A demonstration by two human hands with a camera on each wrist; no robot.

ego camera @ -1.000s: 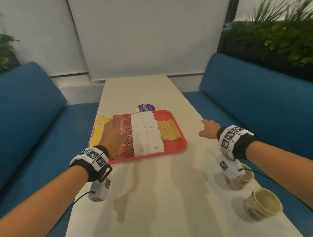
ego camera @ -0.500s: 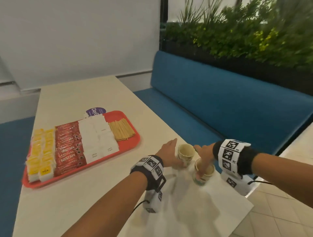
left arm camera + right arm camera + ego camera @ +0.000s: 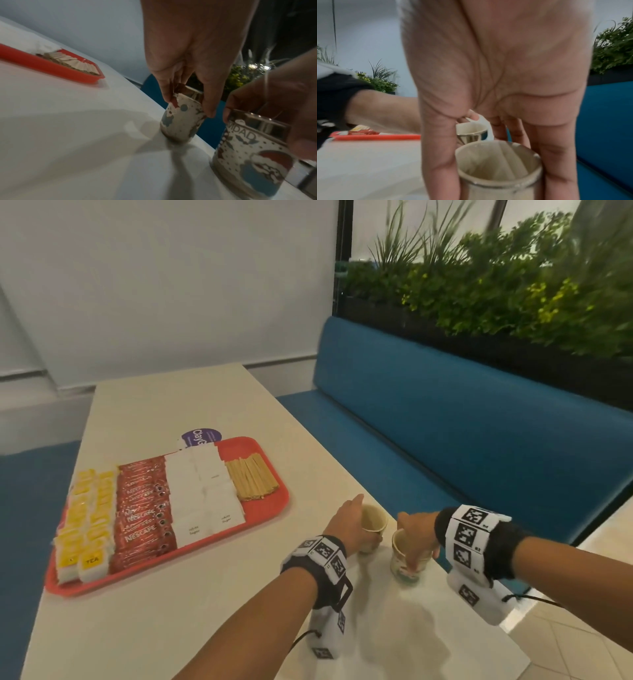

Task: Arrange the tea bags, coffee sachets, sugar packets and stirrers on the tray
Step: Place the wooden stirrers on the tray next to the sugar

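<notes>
Both hands [image 3: 349, 525] [image 3: 416, 534] now grip two paper cups [image 3: 373, 525].

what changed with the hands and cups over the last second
The left hand left the coffee sachets on the tray and crossed right to grip the farther paper cup. The right hand dropped from above the table to grip the nearer paper cup. The tray's rows look unchanged.

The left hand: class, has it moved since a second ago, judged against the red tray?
Yes. The left hand left the red tray and moved right to a paper cup.
</notes>
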